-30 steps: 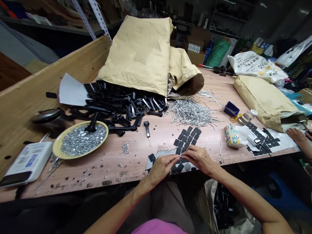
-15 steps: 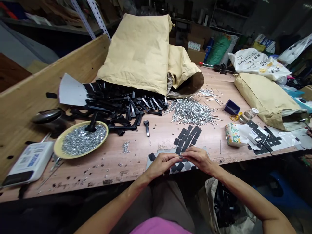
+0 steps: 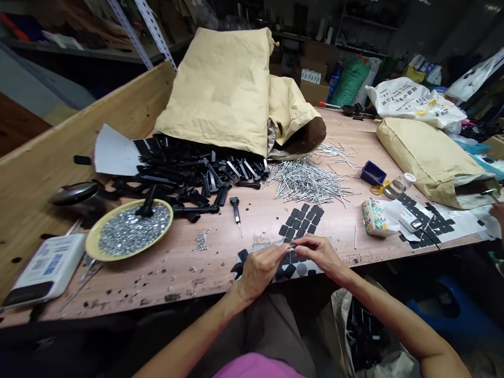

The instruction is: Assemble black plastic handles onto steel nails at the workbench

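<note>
Both hands meet above a pale sheet (image 3: 313, 272) bearing black pads at the table's front edge. My left hand (image 3: 260, 269) is closed around a black plastic part (image 3: 237, 269), whose end shows beside the palm; the rest is hidden. The thumb and forefinger of my right hand (image 3: 319, 255) pinch something small and dark against the left fingertips. A thin metal pin (image 3: 291, 255) points down below the fingertips. Just beyond lie rows of black pads (image 3: 301, 223). A black-handled piece with a metal pin (image 3: 235, 212) lies to the left.
Metal pins (image 3: 309, 181) are heaped beyond the pads. A yellow dish (image 3: 90, 242) of small metal pieces stands left, near a scale (image 3: 49, 268). Black plastic parts (image 3: 197, 176) pile before a paper sack (image 3: 220, 89). At right are a blue tray (image 3: 373, 173), a tissue box (image 3: 373, 216) and another person's hand (image 3: 498, 210).
My left hand has turned over and wrapped more tightly, and a black end now shows beside its palm. A thin pin now shows below the fingertips. The view has shifted slightly.
</note>
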Action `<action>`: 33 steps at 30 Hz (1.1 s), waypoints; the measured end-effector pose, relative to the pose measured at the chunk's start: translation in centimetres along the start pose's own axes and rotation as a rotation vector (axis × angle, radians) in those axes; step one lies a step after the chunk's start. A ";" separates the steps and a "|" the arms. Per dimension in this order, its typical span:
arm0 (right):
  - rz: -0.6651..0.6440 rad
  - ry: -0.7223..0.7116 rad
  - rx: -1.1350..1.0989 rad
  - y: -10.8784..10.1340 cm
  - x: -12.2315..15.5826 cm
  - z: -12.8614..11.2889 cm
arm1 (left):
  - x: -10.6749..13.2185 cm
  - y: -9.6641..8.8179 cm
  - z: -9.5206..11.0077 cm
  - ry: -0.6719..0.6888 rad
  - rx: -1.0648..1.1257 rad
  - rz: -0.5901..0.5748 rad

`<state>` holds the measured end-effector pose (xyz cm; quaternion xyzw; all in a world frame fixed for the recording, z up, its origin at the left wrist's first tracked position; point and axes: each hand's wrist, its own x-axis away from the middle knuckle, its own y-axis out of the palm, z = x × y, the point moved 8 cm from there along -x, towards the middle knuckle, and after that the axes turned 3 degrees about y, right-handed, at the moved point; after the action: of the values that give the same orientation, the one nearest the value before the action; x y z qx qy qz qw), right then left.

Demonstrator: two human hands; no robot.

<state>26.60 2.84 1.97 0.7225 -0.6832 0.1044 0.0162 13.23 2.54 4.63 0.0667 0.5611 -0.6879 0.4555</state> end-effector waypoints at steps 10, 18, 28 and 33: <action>-0.029 0.353 -0.222 0.6 -0.1 2.7 | -0.2 0.0 1.4 0.114 -0.212 -0.039; -0.018 -0.276 0.297 0.3 0.5 -2.6 | -0.6 2.3 -2.2 -0.545 0.758 -0.292; -0.072 -0.235 0.137 -0.6 0.1 -2.0 | -0.3 2.6 -2.1 -0.777 1.035 -0.416; -0.096 -0.148 0.028 -0.6 -0.1 -1.2 | -0.5 2.8 -1.9 -0.745 0.987 -0.447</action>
<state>27.05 3.22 3.17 0.7603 -0.6456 0.0593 -0.0397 14.68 4.48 2.27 -0.0933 -0.0152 -0.9196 0.3814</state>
